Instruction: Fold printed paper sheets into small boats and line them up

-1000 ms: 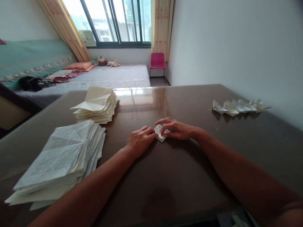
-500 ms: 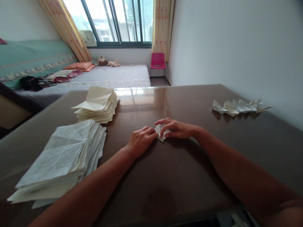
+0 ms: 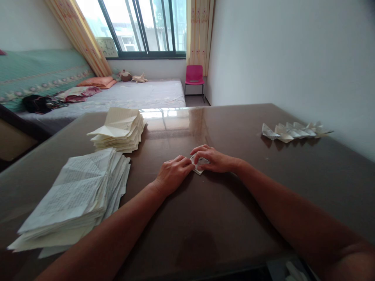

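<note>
Touching a folded paper from both sides

Near the middle of the frame, the folded paper lies flat on a glossy brown table, one corner pointing toward the bottom edge. The left hand, just left of centre, has its fingers curled, with thumb and fingertips gripping the paper's left corner. The right hand arches over the paper from the right: its forefinger bends down onto the upper face and its thumb reaches the lower right part. Whether those two are pinching or merely resting, I cannot tell.

At lower left sits a stack of printed white sheets, creased on top, partly behind the left forearm. Just above it is a stack of cream sheets. A row of folded paper shapes stands at right, well apart from both hands. Toward the upper left are a bed and a window; a pink chair stands at top centre.
</note>
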Motion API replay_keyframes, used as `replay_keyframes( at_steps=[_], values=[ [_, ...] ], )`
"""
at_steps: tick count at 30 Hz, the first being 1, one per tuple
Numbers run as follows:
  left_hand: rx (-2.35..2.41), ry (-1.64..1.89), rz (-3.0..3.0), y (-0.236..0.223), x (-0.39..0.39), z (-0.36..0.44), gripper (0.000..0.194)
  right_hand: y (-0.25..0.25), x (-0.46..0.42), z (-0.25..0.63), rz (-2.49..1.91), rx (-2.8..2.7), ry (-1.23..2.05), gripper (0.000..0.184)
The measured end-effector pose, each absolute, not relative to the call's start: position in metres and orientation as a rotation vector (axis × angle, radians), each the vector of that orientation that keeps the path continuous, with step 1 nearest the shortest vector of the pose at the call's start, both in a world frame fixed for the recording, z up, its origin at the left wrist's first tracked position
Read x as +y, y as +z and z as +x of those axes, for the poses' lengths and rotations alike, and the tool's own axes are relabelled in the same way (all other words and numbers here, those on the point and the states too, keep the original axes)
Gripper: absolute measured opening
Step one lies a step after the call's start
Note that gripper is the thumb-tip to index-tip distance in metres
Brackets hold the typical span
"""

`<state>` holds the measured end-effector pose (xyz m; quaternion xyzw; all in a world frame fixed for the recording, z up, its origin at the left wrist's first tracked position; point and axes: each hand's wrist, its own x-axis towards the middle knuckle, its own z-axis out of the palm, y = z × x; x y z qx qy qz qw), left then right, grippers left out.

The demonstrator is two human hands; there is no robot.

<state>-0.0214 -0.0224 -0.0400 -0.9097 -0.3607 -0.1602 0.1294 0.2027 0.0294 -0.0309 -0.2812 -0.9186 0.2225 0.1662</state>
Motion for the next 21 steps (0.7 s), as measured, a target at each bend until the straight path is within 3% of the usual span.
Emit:
replay_keyframes(
  at_steps=[3,9,13,17,21],
  values=[
    [-1.059,-0.463,-2.657,-0.039,-0.023,-0.021,0.019,-0.033,0.03,0.203,-0.853,-2.516,0.564,0.016],
    [-1.131,-0.435,-2.689,-0.035,-0.024,-0.02,0.023,-0.021,0.023,0.211,-0.791,-2.603,0.735,0.015],
    [-1.209,-0.423,-2.703,-0.034,-0.024,-0.018,0.026,-0.019,0.022,0.214,-0.736,-2.643,0.707,0.031],
    [-1.32,-0.454,-2.715,-0.035,-0.023,-0.017,0.028,-0.023,0.026,0.214,-0.743,-2.613,0.655,0.019],
    [-1.487,-0.545,-2.755,-0.037,-0.018,-0.02,0.028,-0.027,0.028,0.213,-0.8,-2.552,0.671,0.023]
  ],
)
